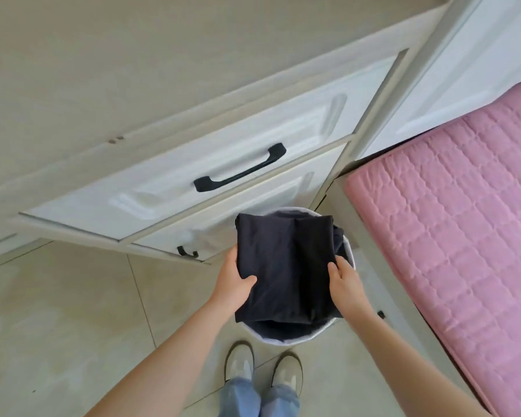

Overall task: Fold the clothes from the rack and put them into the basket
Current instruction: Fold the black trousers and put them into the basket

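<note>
A folded dark navy garment is held flat over a round white basket that stands on the floor in front of my feet. My left hand grips the garment's left edge, thumb on top. My right hand grips its right edge, thumb on top. The garment hides most of the basket; only the near rim and a strip of the far rim show. Dark fabric shows inside the basket under the near edge of the garment. No clothes rack is in view.
White drawers with black handles stand just behind the basket. A bed with a pink quilted cover runs along the right. My shoes stand on the beige tiled floor, right before the basket.
</note>
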Available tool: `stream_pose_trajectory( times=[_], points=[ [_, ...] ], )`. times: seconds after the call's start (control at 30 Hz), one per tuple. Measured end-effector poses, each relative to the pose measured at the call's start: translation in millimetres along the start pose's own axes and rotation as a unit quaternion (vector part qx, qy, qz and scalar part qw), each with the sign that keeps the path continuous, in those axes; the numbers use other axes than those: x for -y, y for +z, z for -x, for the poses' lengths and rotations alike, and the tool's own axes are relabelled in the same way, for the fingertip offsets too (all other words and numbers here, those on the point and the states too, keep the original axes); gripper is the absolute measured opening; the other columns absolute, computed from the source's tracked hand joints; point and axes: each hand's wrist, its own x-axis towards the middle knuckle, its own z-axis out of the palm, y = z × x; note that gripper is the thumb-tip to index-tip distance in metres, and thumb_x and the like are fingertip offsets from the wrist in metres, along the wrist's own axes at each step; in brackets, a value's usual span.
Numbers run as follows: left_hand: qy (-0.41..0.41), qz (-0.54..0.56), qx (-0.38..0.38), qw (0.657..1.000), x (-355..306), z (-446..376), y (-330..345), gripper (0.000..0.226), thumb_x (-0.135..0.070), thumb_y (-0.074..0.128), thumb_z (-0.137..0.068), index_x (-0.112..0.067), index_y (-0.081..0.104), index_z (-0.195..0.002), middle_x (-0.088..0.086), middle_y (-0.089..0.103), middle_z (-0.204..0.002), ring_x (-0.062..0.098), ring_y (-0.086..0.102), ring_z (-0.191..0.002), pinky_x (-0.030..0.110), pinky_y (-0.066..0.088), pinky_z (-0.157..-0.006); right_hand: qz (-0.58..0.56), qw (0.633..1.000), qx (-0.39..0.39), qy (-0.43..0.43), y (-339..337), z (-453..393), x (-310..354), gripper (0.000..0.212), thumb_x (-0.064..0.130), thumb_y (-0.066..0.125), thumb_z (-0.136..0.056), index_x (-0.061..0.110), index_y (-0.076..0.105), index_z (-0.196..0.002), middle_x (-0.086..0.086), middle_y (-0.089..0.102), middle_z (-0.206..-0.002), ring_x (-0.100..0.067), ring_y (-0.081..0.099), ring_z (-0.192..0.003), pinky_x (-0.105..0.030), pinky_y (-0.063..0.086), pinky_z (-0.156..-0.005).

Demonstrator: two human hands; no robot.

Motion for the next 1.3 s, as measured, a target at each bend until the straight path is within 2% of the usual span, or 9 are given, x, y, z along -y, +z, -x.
stream_pose_trajectory(
  times=[0.13,0.27,0.47,0.6,0.83,1.0,1.1,1.2,1.3],
  points=[
    [0.013,-0.084,0.017,0.996,45.6,-53.6,25.6,0.075,0.001,0.056,-0.087,-0.029,0.026,-0.149,-0.013,0.040,-0.139,0.013,0.042,-0.129,0.030,0.035,-0.109,0.015,0.999,-0.012,0.043,31.8,-56.2,-41.9,0.031,0.018,0.031,-0.103,0.000,0.054,-0.112,-0.022,0.054,-0.084,-0.026,0.047,-0.067,-0.032,0.040,-0.065],
    [0.005,-0.144,0.046,0.988,70.0,-80.7,47.8,0.073,0.001,0.049,-0.093,-0.029,0.019,-0.152,-0.012,0.042,-0.135,0.009,0.041,-0.126,0.019,0.031,-0.100,0.040,0.996,-0.025,0.072,44.3,-84.2,-58.1,0.036,0.014,0.033,-0.103,0.009,0.046,-0.137,-0.015,0.060,-0.116,-0.028,0.059,-0.093,-0.035,0.046,-0.085],
    [0.044,-0.272,0.010,0.961,95.7,-94.0,61.6,0.086,0.005,0.051,-0.090,-0.030,0.005,-0.153,0.001,0.038,-0.142,0.019,0.045,-0.128,0.035,0.041,-0.107,0.191,0.980,-0.049,0.029,57.9,-98.8,-71.9,0.069,0.000,0.049,-0.090,0.012,0.014,-0.149,-0.020,0.050,-0.130,-0.031,0.055,-0.111,-0.039,0.049,-0.088],
    [0.137,-0.471,0.065,0.869,100.6,-94.0,70.8,0.090,-0.015,0.067,-0.087,-0.034,0.009,-0.153,0.012,0.003,-0.157,0.031,0.026,-0.141,0.039,0.038,-0.108,0.368,0.927,-0.027,-0.067,66.0,-95.6,-76.6,0.098,0.004,0.054,-0.088,0.037,-0.015,-0.149,-0.017,0.030,-0.139,-0.038,0.048,-0.114,-0.046,0.050,-0.083],
    [0.078,-0.627,0.064,0.772,115.5,-125.5,87.2,0.114,-0.039,0.076,-0.079,-0.022,-0.009,-0.154,0.017,-0.006,-0.158,0.037,0.015,-0.144,0.046,0.028,-0.115,0.496,0.867,0.040,-0.041,72.0,-133.5,-89.4,0.090,0.004,0.057,-0.088,0.023,-0.003,-0.153,-0.021,0.028,-0.143,-0.040,0.042,-0.124,-0.044,0.047,-0.095],
    [0.051,-0.616,0.077,0.782,125.7,-149.9,97.5,0.117,-0.033,0.079,-0.077,-0.023,-0.009,-0.154,0.013,-0.012,-0.157,0.035,0.008,-0.146,0.045,0.034,-0.111,0.476,0.878,0.054,-0.004,80.2,-161.1,-100.3,0.090,0.004,0.055,-0.089,0.024,-0.004,-0.154,-0.018,0.036,-0.143,-0.035,0.049,-0.121,-0.040,0.049,-0.090],
    [0.027,-0.607,0.098,0.788,125.0,-160.9,99.8,0.117,-0.029,0.079,-0.077,-0.025,-0.009,-0.154,0.010,-0.015,-0.157,0.034,0.006,-0.147,0.043,0.038,-0.107,0.444,0.893,0.066,0.022,82.7,-170.9,-104.9,0.075,0.012,0.051,-0.095,0.018,0.006,-0.154,-0.011,0.045,-0.139,-0.030,0.052,-0.119,-0.022,0.050,-0.078],
    [0.025,-0.606,0.106,0.788,120.6,-160.1,96.9,0.113,-0.021,0.079,-0.078,-0.027,-0.005,-0.154,0.010,-0.012,-0.157,0.036,0.021,-0.140,0.044,0.040,-0.105,0.448,0.887,0.110,0.021,80.5,-175.8,-103.3,0.062,0.031,0.043,-0.099,0.032,0.011,-0.152,-0.009,0.034,-0.146,-0.033,0.036,-0.133,-0.027,0.039,-0.100],
    [0.029,-0.595,0.110,0.795,109.9,-149.8,85.5,0.097,-0.009,0.067,-0.084,-0.029,0.002,-0.154,0.008,-0.006,-0.159,0.037,0.033,-0.134,0.046,0.043,-0.105,0.451,0.883,0.130,0.016,76.4,-163.0,-104.1,0.047,0.033,0.036,-0.102,0.013,0.034,-0.145,-0.012,0.042,-0.144,-0.031,0.042,-0.130,0.002,0.030,-0.082]
  ],
)
